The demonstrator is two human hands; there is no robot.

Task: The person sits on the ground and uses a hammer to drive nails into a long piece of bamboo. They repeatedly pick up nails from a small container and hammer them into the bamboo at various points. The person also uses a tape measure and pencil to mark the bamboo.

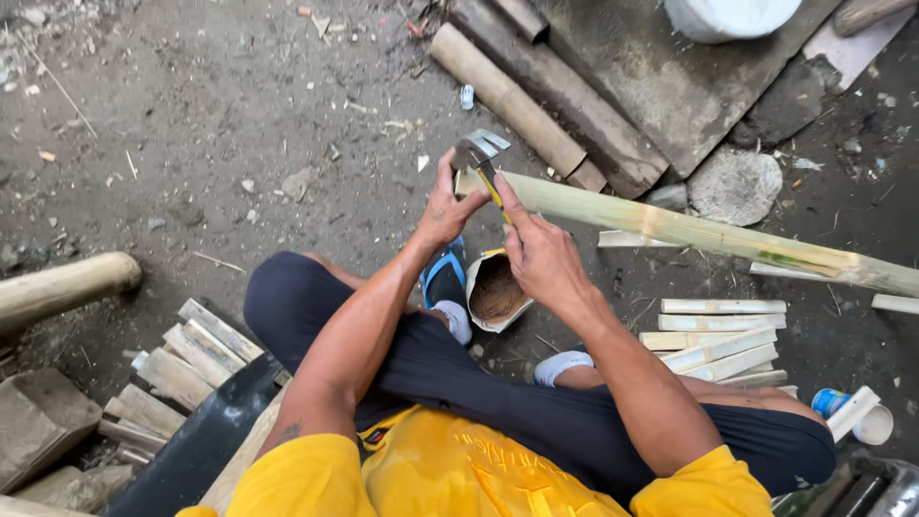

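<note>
I sit on dirt ground with my legs crossed. My left hand [445, 206] grips a grey metal tool [481, 148] at the near end of a long pale green bamboo pole [689, 230]. A thin yellow strip [494, 189] runs down from the tool. My right hand [541, 254] pinches that strip against the pole's end, forefinger stretched along it. The pole slants off to the right edge. Below my hands stands a short hollow container with brown fibre inside [496, 290].
Cut bamboo slats lie stacked at the right [718, 340] and at the left [182, 369]. Thick logs [536, 91] and a flat stone [737, 182] lie beyond the pole. A log [62, 287] lies at the left, a white bucket [728, 14] at the top.
</note>
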